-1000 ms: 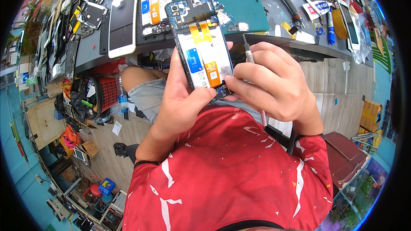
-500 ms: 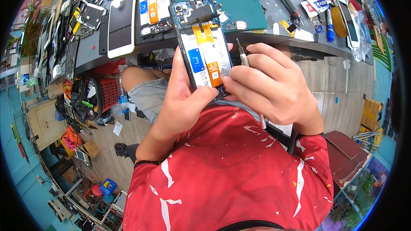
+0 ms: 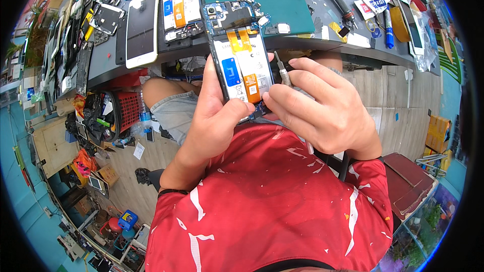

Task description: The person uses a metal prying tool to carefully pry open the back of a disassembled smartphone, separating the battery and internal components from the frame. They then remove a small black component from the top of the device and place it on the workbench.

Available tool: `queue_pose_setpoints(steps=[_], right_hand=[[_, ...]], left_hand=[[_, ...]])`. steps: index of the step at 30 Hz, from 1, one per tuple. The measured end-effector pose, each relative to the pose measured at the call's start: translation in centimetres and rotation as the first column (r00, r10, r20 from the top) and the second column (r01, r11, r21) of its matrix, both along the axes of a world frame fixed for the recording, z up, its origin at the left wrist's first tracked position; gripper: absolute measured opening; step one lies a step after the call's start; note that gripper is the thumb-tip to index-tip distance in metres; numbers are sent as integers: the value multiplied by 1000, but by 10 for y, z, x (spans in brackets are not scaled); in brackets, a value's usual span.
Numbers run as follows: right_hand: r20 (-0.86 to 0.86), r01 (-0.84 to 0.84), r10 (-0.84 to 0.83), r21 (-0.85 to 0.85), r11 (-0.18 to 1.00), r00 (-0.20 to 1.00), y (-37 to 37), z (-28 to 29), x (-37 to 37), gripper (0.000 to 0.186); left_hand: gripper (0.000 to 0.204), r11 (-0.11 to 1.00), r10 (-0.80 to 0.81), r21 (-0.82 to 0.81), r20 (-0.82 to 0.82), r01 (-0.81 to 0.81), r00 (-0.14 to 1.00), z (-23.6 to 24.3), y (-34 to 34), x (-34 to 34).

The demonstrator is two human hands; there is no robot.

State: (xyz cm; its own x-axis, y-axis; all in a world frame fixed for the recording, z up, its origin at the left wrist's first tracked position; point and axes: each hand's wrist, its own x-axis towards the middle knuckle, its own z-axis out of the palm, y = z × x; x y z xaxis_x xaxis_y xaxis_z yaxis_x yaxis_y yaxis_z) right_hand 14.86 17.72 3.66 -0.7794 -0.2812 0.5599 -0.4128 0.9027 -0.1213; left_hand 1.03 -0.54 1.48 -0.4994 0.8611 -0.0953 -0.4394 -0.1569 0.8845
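An opened smartphone (image 3: 254,65), its back cover off, lies in my left hand (image 3: 214,108) just in front of the desk edge. Its blue circuit board is at the top, and orange flex cables cross the white battery. My left thumb presses near its lower end, while the fingers wrap behind it. My right hand (image 3: 322,103) holds a slim metal screwdriver (image 3: 283,73), tip pointing up and away. Thumb and index finger of that hand meet at the phone's lower right corner; whether they pinch a small part there is hidden.
On the grey desk lie a green mat (image 3: 287,7), a white-framed phone (image 3: 142,30), another opened phone (image 3: 180,7), a black-handled tool (image 3: 339,2) and a blue marker (image 3: 388,29). Phone parts crowd the left side. Below stands a red basket (image 3: 129,111).
The screwdriver in my right hand has tilted slightly, its tip a little lower and to the left. My left thumb has shifted slightly left; the phone has barely moved.
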Motion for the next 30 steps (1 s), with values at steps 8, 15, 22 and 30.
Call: queue_pose_setpoints(steps=[8,15,22,30], right_hand=[[15,4,-4,21,1000,1000,-3,-1,1,31],[24,-1,1,4,1000,1000,-3,-2,0,31],[51,-19,19,4,1000,999,-1,-1,1,30],[23,-12,11,32,999,1000,-4,-4,1,31]], left_hand=[[95,1000,-3,-10,0,3,1000,-1,0,-1],[97,1000,12,-24,33,-11,999,-1,1,0],[97,1000,5,-24,40,-4,999,-1,0,0],[96,1000,13,-10,49,-12,999,-4,0,-1]])
